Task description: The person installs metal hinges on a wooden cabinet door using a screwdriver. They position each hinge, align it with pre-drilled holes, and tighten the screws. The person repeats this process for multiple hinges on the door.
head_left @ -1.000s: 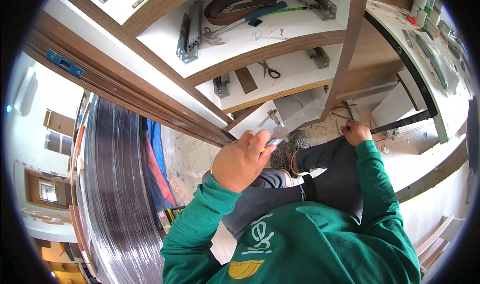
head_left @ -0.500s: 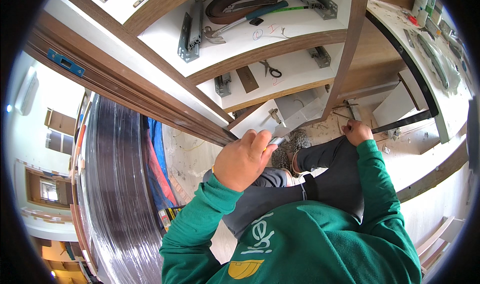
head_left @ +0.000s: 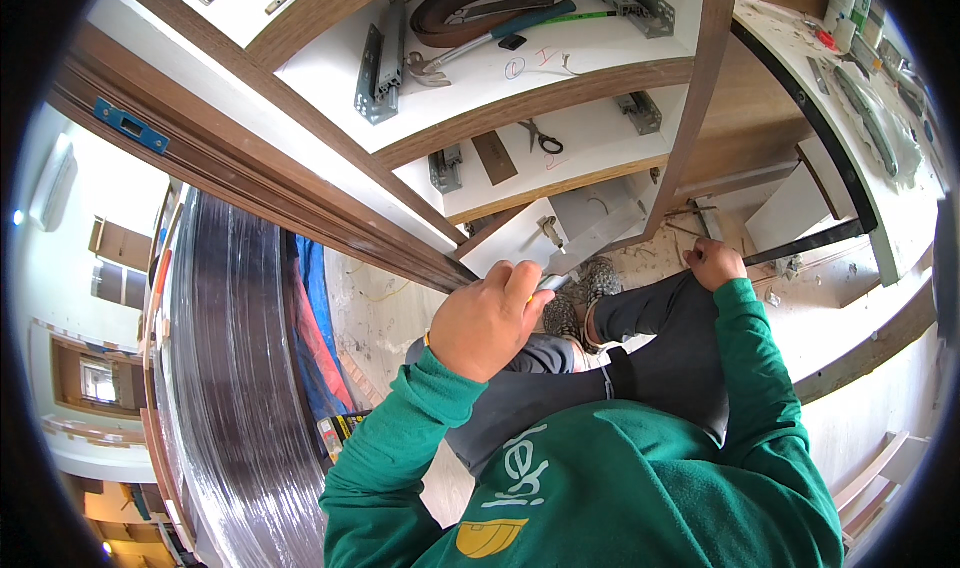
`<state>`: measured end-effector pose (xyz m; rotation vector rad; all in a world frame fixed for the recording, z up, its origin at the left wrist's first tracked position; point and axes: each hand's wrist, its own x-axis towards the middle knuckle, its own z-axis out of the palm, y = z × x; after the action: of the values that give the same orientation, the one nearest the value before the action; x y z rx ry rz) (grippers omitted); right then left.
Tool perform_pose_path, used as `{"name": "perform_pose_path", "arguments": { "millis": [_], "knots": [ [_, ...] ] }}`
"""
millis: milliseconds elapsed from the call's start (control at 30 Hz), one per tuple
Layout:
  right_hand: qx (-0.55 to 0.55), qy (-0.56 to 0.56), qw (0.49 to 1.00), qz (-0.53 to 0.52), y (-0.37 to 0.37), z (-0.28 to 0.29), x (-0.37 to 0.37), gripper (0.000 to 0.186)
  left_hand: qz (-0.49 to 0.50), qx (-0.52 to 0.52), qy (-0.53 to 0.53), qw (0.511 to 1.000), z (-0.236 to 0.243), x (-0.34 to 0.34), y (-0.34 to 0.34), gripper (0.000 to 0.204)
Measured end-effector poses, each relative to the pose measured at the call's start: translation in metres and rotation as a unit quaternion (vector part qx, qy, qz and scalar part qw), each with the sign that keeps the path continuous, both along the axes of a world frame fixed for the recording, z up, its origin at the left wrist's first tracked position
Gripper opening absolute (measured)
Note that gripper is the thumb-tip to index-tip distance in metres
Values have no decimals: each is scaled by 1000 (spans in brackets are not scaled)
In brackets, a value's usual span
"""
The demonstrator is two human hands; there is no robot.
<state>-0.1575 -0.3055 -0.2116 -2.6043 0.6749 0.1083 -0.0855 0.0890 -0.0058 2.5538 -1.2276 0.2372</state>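
Note:
My left hand (head_left: pixel 484 320) is closed around a silvery tool (head_left: pixel 556 286) with a bit of yellow showing at the fingers; most of it is hidden by the hand. Beyond the fist a flat, pale grey strip (head_left: pixel 598 238) slants up to the right, in front of the lowest cabinet opening. Whether strip and tool are one piece, I cannot tell. Beside them lies a white panel (head_left: pixel 520 240) with a small metal fitting (head_left: pixel 551 230). My right hand (head_left: pixel 715 265) rests on my knee with fingers curled; anything inside them is hidden.
The open cabinet holds a hammer (head_left: pixel 490 43), coiled brown edging (head_left: pixel 440 20), drawer runners (head_left: pixel 382 63) and scissors (head_left: pixel 546 141). Film-wrapped dark boards (head_left: pixel 225 348) stand at the left. Tools and bottles cover a worktop (head_left: pixel 790 43) at the right. Debris litters the floor (head_left: pixel 650 268).
The pale strip beyond my left hand has shifted and looks narrower and greyer; before, it looked wider and whiter. Both hands have stayed nearly in place.

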Motion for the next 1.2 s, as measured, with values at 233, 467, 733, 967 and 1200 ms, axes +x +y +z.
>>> {"name": "perform_pose_path", "arguments": {
  "millis": [233, 467, 733, 967, 1200],
  "knots": [
    [48, -129, 989, -51, -13, -24, 3, 39, 13, 9, 15, 1000, 0, -3, -1, 30],
    [163, -365, 909, -117, 64, 99, -26, 29, 32, 15, 21, 999, 1, -3, 1, 29],
    [195, -287, 889, 301, 171, 226, -40, 67, 32, 45, 12, 998, 6, -6, -4, 28],
    [154, -243, 891, 351, 183, 232, -26, 84, 27, 53, -2, 998, 8, -10, 0, 28],
    [109, -251, 897, 347, 184, 228, -30, 85, 24, 35, -3, 999, 12, -11, -2, 27]
  ]
}}
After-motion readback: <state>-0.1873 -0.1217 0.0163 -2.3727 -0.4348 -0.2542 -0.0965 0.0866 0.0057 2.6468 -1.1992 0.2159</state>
